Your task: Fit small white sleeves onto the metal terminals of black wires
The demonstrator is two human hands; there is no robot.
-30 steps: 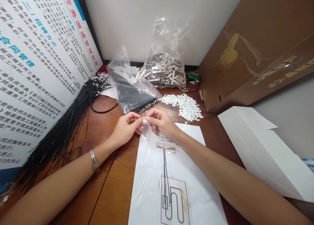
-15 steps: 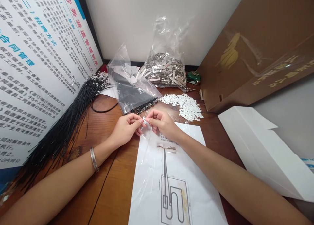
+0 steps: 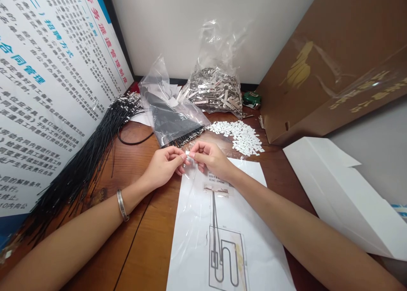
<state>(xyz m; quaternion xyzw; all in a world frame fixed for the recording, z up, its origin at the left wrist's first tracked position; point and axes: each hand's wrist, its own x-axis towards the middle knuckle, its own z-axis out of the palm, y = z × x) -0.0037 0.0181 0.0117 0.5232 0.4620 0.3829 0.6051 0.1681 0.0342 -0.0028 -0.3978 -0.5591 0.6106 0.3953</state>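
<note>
My left hand (image 3: pixel 165 164) and my right hand (image 3: pixel 208 156) meet above the wooden table (image 3: pixel 140 236), fingertips pinched together on one small white piece (image 3: pixel 187 154). A silver bangle (image 3: pixel 122 206) is on my left wrist. Just beyond the hands lies a clear bag of black wires (image 3: pixel 170 117), its open end with metal-tipped wire ends facing my fingers. A heap of small white pieces (image 3: pixel 240 135) lies to the right of it. Under my right forearm is a printed sheet with a wire diagram (image 3: pixel 222 240) in a clear sleeve.
A clear bag of metal clips (image 3: pixel 213 90) stands at the back by the wall. A long bundle of black wires (image 3: pixel 82 164) runs along a printed board (image 3: pixel 47 83) on the left. A brown cardboard panel (image 3: pixel 333 58) and white folded card (image 3: pixel 343 193) sit right. A green tape measure (image 3: pixel 251 99) lies behind.
Almost nothing: both hands stay pinched on the small white piece, with only slight finger shifts and a small camera drift.
</note>
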